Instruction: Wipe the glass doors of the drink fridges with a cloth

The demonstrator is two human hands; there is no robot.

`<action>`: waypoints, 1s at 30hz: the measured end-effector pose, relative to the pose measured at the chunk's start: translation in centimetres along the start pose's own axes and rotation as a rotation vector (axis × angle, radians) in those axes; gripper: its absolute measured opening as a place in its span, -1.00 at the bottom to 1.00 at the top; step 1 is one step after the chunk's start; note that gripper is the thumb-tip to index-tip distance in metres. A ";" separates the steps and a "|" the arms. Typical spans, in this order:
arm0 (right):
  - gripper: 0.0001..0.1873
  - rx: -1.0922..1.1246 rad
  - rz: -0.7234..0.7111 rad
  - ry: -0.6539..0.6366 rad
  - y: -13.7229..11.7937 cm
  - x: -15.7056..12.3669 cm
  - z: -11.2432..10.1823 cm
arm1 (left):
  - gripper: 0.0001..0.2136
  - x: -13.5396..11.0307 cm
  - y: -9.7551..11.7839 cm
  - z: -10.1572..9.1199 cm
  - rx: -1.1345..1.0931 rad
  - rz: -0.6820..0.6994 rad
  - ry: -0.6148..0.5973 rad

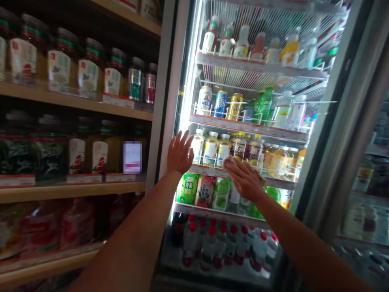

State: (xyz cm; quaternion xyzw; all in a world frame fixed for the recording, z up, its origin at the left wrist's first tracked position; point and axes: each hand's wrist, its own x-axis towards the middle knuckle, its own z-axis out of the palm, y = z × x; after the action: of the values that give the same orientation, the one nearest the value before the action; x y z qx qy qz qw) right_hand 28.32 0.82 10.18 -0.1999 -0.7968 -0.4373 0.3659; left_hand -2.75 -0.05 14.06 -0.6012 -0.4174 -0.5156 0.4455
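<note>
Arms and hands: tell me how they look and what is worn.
The left arm and right arm are bare along all that shows: no sleeves. The left hand and right hand wear no gloves; no watch, band or ring is visible. The picture is too soft for small marks.

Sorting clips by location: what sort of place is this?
Probably a grocery or convenience shop: a lit drinks fridge with white wire shelves, wooden shelves of labelled glass jars, red-and-white price strips.
</note>
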 end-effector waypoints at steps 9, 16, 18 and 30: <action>-0.53 -0.145 0.551 0.389 8.7 -6.3 -3.7 | -0.51 0.1 0.0 0.0 -0.010 0.004 0.008; -0.47 -0.159 0.773 0.568 9.3 -8.7 -3.5 | -0.51 -0.1 -0.1 0.3 0.038 0.037 0.054; -0.46 -0.137 0.794 0.584 8.1 -7.9 -2.8 | -0.52 -0.1 -0.2 0.3 0.032 0.036 0.053; -0.40 0.392 0.696 0.259 -8.2 4.3 2.6 | -0.53 -0.8 2.4 0.1 -0.108 -0.121 0.023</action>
State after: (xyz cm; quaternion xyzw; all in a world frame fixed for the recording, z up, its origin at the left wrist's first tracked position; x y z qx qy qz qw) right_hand 19.25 -1.39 8.02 -0.3271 -0.6974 -0.1492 0.6201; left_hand -0.49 -0.58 13.00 -0.5920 -0.4193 -0.5705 0.3851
